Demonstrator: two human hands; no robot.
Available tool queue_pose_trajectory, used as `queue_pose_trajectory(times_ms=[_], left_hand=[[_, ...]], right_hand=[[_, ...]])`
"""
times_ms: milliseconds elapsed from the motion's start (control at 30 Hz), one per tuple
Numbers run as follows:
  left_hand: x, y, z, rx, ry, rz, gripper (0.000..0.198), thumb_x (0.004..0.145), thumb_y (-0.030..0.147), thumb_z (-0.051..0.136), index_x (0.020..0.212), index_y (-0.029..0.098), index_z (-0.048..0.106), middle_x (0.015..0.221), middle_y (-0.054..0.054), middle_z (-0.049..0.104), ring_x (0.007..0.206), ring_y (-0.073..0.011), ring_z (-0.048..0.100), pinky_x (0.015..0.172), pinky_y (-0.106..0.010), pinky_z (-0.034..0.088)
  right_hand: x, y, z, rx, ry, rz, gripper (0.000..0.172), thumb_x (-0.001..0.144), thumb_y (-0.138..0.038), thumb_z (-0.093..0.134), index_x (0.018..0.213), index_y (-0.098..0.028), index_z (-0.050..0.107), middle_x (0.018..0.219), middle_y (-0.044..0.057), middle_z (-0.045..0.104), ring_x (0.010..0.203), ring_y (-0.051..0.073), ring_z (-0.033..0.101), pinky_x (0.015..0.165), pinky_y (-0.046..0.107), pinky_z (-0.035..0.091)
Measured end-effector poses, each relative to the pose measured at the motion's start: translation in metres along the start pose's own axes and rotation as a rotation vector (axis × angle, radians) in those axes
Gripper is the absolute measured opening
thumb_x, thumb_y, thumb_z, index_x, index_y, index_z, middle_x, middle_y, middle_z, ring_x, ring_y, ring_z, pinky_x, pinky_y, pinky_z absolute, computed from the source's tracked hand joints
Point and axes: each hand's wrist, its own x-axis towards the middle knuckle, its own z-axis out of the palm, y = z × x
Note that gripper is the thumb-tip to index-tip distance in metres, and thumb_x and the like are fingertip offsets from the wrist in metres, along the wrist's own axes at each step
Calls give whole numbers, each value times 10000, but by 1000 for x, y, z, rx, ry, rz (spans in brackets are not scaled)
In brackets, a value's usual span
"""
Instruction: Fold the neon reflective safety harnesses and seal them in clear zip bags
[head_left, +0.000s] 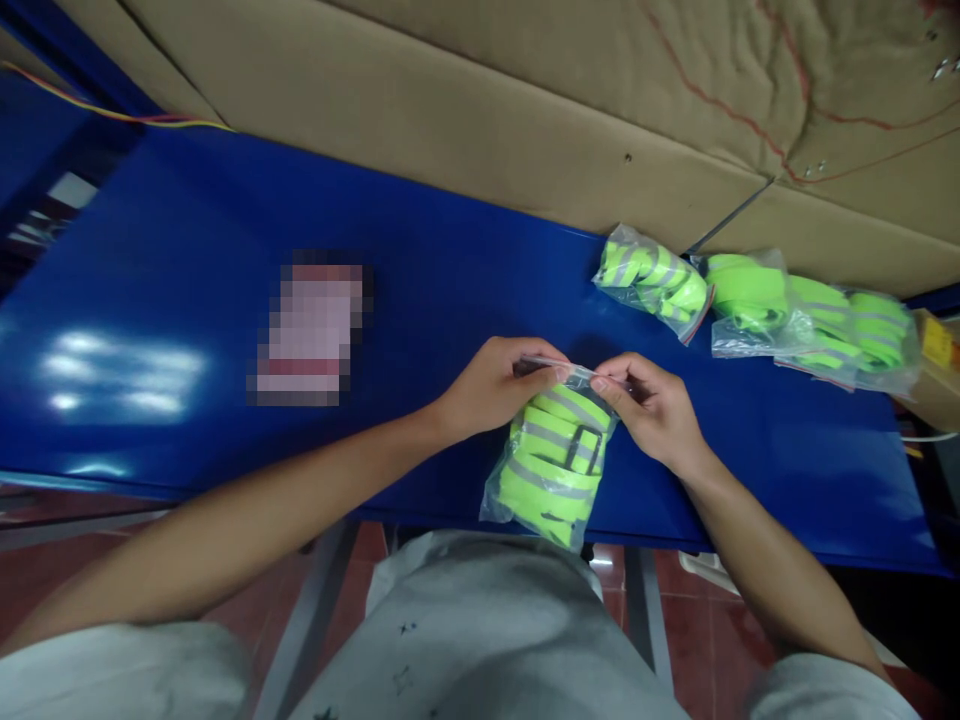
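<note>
Between my hands is a clear zip bag (495, 490) with a folded neon-yellow reflective strap (551, 480) inside; a dark buckle shows through the plastic. My left hand (506, 385) pinches the bag's top edge on its left side, thumb and fingers pressed together. Close by on the same edge, my right hand (649, 405) pinches the right side of the zip strip. The bag's lower end points toward my body, near the table's front edge.
The blue table (450, 260) has several similar bagged neon straps (750, 290) in a row at the back right. A blurred-out pinkish rectangle (311, 330) lies at the left. Behind rises a tan padded panel (450, 100); a cardboard box (934, 375) stands far right.
</note>
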Motion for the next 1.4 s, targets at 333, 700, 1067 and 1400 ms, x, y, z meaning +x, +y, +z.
queue_pose_trajectory(times_ms=[333,700,1067,1400], left_hand=[[18,1,-44,-12,-71,-124,259,883,375,690,927,135,777,874,-99,771,777,-188,731,639,-263,574],[16,-3,-30,65,-45,-39,419,733,525,818,854,134,732,756,-56,699,679,-142,610,583,-226,469],[12,-4,-21,69,94,94,466,791,626,753,854,169,681,751,-32,646,684,-161,564,601,-265,439],[13,-22,-17,114,87,153,530,873,696,616,813,170,603,706,4,521,624,-125,472,564,-228,379]], right_hand=[[12,11,-28,74,-127,65,251,870,-452,765,969,-222,774,860,17,754,707,130,652,667,251,510],[12,16,-7,73,3,-116,413,885,-563,692,967,-166,768,881,61,765,727,164,629,685,300,490],[16,11,-3,209,222,-144,510,886,-693,607,906,-200,736,763,45,706,633,176,583,582,302,462],[19,30,10,195,152,-137,508,963,-649,518,883,-182,702,768,34,643,718,172,559,661,277,416]])
